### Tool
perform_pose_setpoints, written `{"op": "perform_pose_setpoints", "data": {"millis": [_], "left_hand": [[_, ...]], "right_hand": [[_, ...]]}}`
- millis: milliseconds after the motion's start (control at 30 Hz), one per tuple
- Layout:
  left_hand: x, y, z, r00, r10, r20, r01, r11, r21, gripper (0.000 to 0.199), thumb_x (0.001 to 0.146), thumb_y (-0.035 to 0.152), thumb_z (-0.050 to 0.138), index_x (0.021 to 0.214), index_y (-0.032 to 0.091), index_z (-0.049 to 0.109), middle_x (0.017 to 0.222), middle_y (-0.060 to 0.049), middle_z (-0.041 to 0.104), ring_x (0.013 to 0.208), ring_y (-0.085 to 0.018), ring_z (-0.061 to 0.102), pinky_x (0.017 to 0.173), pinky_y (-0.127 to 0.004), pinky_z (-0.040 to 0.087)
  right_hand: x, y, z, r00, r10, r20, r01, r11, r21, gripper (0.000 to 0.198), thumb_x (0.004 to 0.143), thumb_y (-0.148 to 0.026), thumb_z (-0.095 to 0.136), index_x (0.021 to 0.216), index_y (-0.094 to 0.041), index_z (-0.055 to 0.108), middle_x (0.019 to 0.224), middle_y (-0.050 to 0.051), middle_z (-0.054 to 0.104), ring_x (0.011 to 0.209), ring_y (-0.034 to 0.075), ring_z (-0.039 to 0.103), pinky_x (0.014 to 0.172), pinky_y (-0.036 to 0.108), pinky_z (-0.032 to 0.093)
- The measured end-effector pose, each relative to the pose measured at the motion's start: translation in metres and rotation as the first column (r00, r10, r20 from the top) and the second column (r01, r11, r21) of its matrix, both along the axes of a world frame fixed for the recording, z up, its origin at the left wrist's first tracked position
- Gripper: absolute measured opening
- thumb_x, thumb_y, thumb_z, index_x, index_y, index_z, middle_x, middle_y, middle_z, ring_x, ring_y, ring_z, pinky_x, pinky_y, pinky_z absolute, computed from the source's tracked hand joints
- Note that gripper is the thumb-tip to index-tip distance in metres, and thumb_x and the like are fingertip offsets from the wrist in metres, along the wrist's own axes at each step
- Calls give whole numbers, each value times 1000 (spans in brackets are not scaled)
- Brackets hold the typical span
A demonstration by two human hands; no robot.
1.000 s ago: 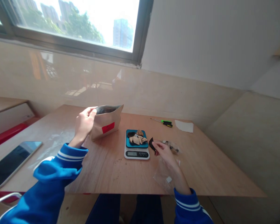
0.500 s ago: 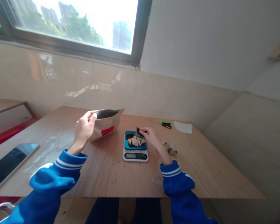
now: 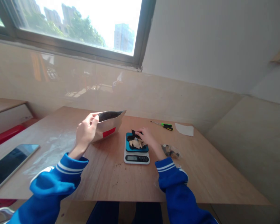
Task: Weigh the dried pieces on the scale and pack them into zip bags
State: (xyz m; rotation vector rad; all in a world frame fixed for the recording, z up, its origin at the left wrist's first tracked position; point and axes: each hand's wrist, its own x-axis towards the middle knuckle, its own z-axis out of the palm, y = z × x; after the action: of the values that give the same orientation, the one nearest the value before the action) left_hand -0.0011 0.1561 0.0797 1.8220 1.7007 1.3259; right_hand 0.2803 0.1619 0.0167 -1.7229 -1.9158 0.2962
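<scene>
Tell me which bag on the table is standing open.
The brown paper pouch with the red label, held by the left hand. The clear plastic bag right of the scale lies flat.

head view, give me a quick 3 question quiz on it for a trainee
1. True or false: the left hand holds the brown pouch by its open mouth.
2. What is the right hand doing? A) gripping the screwdriver B) pinching a dark piece over the scale C) lying on the phone
3. What lies on the table just right of the scale?

Key
1. True. The pouch stands open, with a red label on its front.
2. B. The dark piece is held above the pale and dark pieces already on the blue platform.
3. A small clear bag with brownish pieces inside.
</scene>
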Motion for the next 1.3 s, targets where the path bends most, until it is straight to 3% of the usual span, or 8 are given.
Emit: {"op": "perform_pose_setpoints", "data": {"millis": [233, 367, 567, 800, 967, 1033, 1233, 1300], "left_hand": [[0, -2, 2, 1000, -2, -13, 2, 1000, -4, 38, 91, 40, 42, 116, 23, 64, 93, -3, 72, 76, -19, 62, 66, -26, 39], [1, -1, 1, 999, 32, -41, -32, 999, 3, 36, 92, 39, 42, 117, 23, 64, 92, -3, 71, 76, -18, 60, 64, -25, 37], [2, -1, -2, 996, 55, -67, -53, 998, 25, 34, 93, 39, 42, 115, 25, 64, 87, -2, 71, 71, -16, 59, 61, -23, 36], [-1, -2, -2, 1000, 4, -26, -4, 1000, 27, 34, 92, 39, 43, 114, 25, 64, 85, 0, 70, 65, -14, 57, 61, -23, 37], [-1, -2, -3, 1000, -1, -6, 1, 1000, 21, 34, 92, 40, 43, 114, 24, 64, 90, -2, 71, 70, -15, 59, 64, -24, 38], [-2, -1, -4, 1000, -16, 5, 16, 999, 34, 34, 93, 40, 43, 114, 25, 64, 92, -2, 71, 74, -15, 60, 66, -25, 39], [-5, 0, -6, 999, -49, 19, 48, 998, 46, 35, 93, 42, 42, 114, 26, 64, 91, -1, 70, 72, -15, 58, 65, -25, 39], [-5, 0, -6, 999, -50, 18, 49, 998, 47, 35, 93, 42, 42, 114, 26, 64, 91, -1, 70, 73, -15, 59, 66, -26, 39]], "right_hand": [[28, -24, 3, 988, -20, -155, 19, 1000, -2, 34, 94, -31, 44, 92, -11, 71, 97, 13, 74, 88, 22, 67, 78, 31, 49], [31, -37, -1, 986, -22, -162, 19, 1000, -20, 36, 94, -34, 43, 95, -10, 71, 99, 13, 73, 91, 22, 67, 79, 30, 51], [6, -21, 0, 1000, -5, 2, 5, 999, -53, 35, 96, -32, 41, 94, -13, 71, 103, 12, 71, 99, 20, 62, 87, 31, 46], [-49, -2, 8, 960, 49, 274, -5, 987, -160, 29, 95, -23, 45, 92, -11, 71, 104, 22, 70, 109, 32, 59, 96, 46, 35], [-73, -1, 14, 949, 205, 241, -146, 960, -240, 32, 100, -32, 39, 96, -21, 68, 99, 5, 74, 90, 17, 66, 78, 24, 43], [-71, 2, 16, 951, 209, 228, -155, 960, -233, 35, 102, -36, 33, 102, -22, 65, 101, 2, 73, 88, 14, 66, 75, 22, 43], [-49, 13, 10, 937, 13, 350, 52, 983, -176, 36, 100, -21, 30, 103, -12, 65, 114, 21, 67, 111, 30, 58, 92, 44, 36], [-48, 14, 7, 928, 10, 373, 60, 983, -175, 35, 99, -21, 33, 101, -11, 66, 111, 22, 67, 112, 32, 57, 93, 46, 35]]}}
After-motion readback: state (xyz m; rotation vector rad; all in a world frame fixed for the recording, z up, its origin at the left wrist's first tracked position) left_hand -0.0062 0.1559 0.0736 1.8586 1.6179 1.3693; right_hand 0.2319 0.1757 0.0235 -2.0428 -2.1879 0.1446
